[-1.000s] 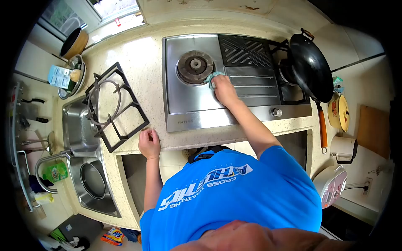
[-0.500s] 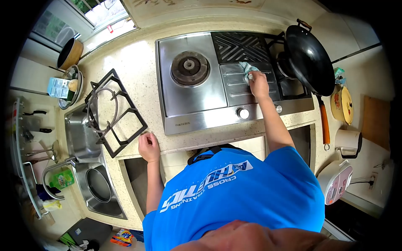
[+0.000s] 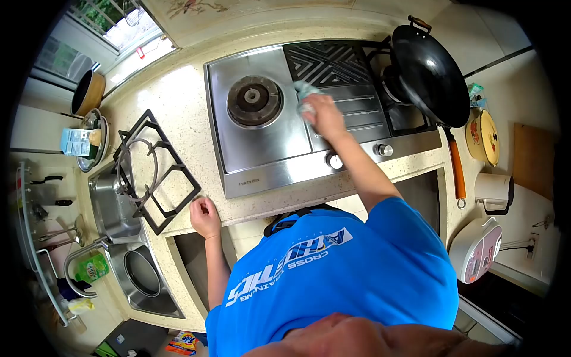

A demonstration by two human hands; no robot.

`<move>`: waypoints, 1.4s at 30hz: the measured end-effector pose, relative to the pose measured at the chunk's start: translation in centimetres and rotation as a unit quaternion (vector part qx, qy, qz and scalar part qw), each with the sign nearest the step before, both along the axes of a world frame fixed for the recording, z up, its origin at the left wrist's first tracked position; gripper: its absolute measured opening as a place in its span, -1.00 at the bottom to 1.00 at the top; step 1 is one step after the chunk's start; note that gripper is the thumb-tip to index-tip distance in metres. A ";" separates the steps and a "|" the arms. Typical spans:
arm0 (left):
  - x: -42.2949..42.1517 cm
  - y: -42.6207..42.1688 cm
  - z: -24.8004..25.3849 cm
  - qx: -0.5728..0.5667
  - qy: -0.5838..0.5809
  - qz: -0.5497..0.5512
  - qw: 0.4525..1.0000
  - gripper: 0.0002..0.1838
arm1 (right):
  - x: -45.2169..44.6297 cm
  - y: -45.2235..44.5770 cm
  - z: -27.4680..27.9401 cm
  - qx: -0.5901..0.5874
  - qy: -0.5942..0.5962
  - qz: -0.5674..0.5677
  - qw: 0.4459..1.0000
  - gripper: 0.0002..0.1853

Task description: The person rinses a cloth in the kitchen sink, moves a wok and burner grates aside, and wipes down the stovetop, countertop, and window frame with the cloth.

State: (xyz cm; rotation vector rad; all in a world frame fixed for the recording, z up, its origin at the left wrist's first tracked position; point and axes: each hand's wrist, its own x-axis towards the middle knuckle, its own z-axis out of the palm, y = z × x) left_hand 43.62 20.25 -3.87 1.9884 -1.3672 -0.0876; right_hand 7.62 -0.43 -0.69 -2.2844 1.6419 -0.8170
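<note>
My right hand (image 3: 327,116) grips a pale blue-green cloth (image 3: 306,90) against the steel gas stove (image 3: 267,146), at the seam between the left burner plate and the ridged middle panel (image 3: 354,107). Left of the cloth sits a round burner (image 3: 254,100) without its grate. Curled into a loose fist, my left hand (image 3: 205,218) rests at the counter's front edge and shows nothing in it. Close beside it lies the removed black pan grate (image 3: 172,149), partly over the sink's edge.
A black wok (image 3: 431,77) stands tilted on the right burner, its wooden handle (image 3: 456,166) reaching forward. A rice cooker (image 3: 474,250) and a yellow pot (image 3: 482,138) are at the right. The sink (image 3: 113,208), with a pan in one basin, is at the left.
My right hand has moved the cloth leftward, from the ridged middle panel to the seam beside the left plate. My left hand stays at the counter edge. The view has shifted slightly.
</note>
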 end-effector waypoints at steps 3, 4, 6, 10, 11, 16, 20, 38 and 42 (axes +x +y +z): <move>0.0 -0.1 -0.1 -0.001 0.006 0.006 1.000 -0.85 | -5.0 -0.4 0.5 0.039 0.075 -0.156 0.984 -0.67; 0.0 -0.1 -0.1 -0.002 0.002 0.003 1.000 -0.84 | -6.8 -0.6 0.3 0.041 0.108 -0.188 0.975 -0.66; 0.1 0.1 0.0 -0.004 0.000 0.003 1.000 -0.84 | -10.7 -0.9 -0.6 0.055 0.162 -0.254 0.952 -0.65; 0.0 0.1 -0.1 -0.012 0.003 0.008 1.000 -0.84 | -11.1 -2.3 -2.3 0.036 0.259 -0.318 0.911 -0.66; 0.1 0.0 -0.1 -0.013 0.000 0.008 1.000 -0.84 | -10.6 -2.7 -2.0 0.015 0.279 -0.324 0.904 -0.64; 0.0 -0.1 -0.4 -0.023 0.004 0.013 1.000 -0.84 | -5.6 -1.1 -0.2 0.031 0.332 -0.217 0.918 -0.76; -0.1 -0.1 0.1 -0.025 -0.006 0.010 1.000 -0.83 | -0.6 -0.2 0.6 0.016 0.192 -0.145 0.971 -0.72; -0.4 -0.3 0.3 -0.031 -0.017 0.018 0.999 -0.83 | -4.0 2.5 1.4 0.083 0.098 -0.137 0.982 -0.58; -0.4 -0.3 0.6 -0.010 -0.005 0.033 0.999 -0.85 | -3.5 -1.6 2.0 0.052 -0.139 -0.108 0.983 -0.74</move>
